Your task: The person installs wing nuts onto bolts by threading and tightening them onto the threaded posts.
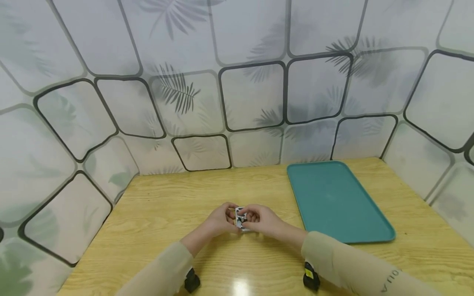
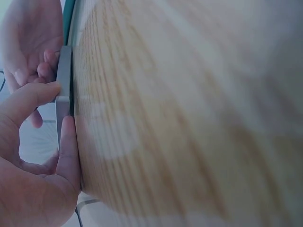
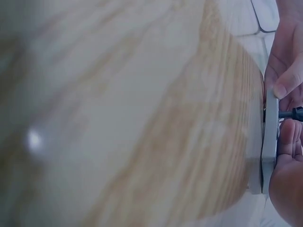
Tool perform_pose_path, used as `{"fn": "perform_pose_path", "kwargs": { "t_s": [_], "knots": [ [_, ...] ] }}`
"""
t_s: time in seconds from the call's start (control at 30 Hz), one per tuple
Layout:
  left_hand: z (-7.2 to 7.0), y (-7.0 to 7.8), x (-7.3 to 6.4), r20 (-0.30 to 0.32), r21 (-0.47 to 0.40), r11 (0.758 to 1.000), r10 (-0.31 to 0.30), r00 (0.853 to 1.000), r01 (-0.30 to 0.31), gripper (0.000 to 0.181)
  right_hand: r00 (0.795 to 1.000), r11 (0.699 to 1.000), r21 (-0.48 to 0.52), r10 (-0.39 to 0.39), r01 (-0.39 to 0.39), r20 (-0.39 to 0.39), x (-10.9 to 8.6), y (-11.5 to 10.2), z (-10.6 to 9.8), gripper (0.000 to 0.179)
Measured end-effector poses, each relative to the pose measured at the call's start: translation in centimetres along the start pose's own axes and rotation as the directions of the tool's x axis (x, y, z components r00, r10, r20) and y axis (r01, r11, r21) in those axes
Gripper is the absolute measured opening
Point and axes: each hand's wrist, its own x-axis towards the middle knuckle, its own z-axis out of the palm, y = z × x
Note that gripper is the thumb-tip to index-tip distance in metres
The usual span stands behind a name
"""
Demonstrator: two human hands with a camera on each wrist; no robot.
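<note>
A small flat rectangular block [image 1: 238, 213], pale grey with dark patches on its top face, lies low at the tabletop between both hands. My left hand [image 1: 219, 220] grips it along its left side, and in the left wrist view the thumb and a finger meet its grey edge [image 2: 63, 90]. From the face of the block, a thin dark rod with a thicker end [image 3: 287, 114] stands out in the right wrist view. My right hand [image 1: 264, 220] bends over the block, thumb and index finger pinching this rod. The right hand partly hides the block in the head view.
A teal tray [image 1: 335, 201] lies on the wooden table [image 1: 177, 197] to the right, near the right forearm. A patterned curtain [image 1: 255, 94] rises behind the table and along both sides. Black devices [image 1: 191, 281] hang beneath the wrists.
</note>
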Motion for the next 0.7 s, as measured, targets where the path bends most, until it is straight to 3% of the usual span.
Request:
{"fn": "perform_pose_path", "kwargs": {
  "t_s": [0.37,0.7],
  "knots": [
    [0.1,-0.1,0.0,-0.016,0.009,1.000,0.012,1.000,-0.012,0.076,0.996,0.998,-0.063,0.001,-0.007,-0.085,0.3,0.5,0.6,0.013],
    [0.1,-0.1,0.1,-0.003,-0.016,1.000,0.007,1.000,-0.007,0.075,0.973,0.979,-0.166,0.080,-0.117,-0.216,0.4,-1.0,2.0,0.015]
  ]
}}
